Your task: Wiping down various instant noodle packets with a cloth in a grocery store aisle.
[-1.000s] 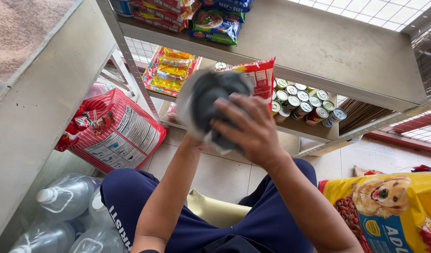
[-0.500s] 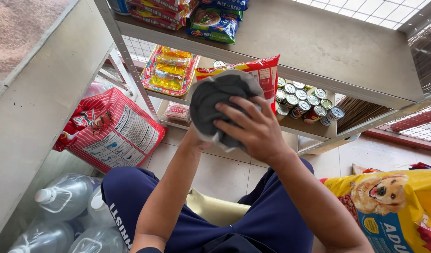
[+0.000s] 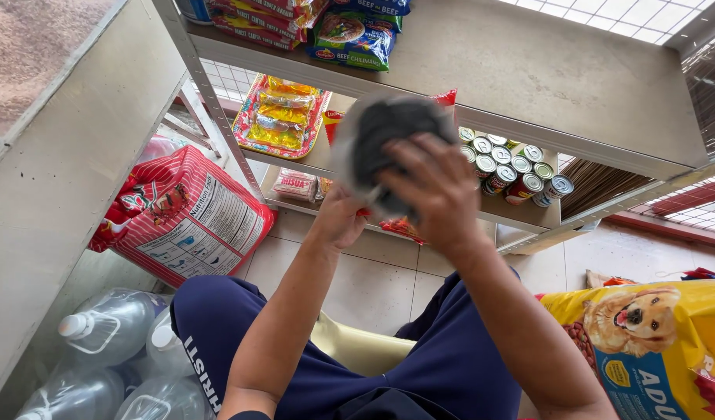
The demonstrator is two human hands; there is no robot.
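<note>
Both hands grip one dark bundle (image 3: 392, 144): right hand (image 3: 435, 190) closed over its near side, left hand (image 3: 338, 218) beneath. Appears soft, light; hold by edges.

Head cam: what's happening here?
A seated person in dark blue shorts holds a round grey and dark object, blurred, up in front of a metal shelf unit. The right hand spreads over its front; the left hand supports it from below. Behind it sit stacked cans and snack packets; water bottles and a yellow dog food bag flank the legs.
</note>
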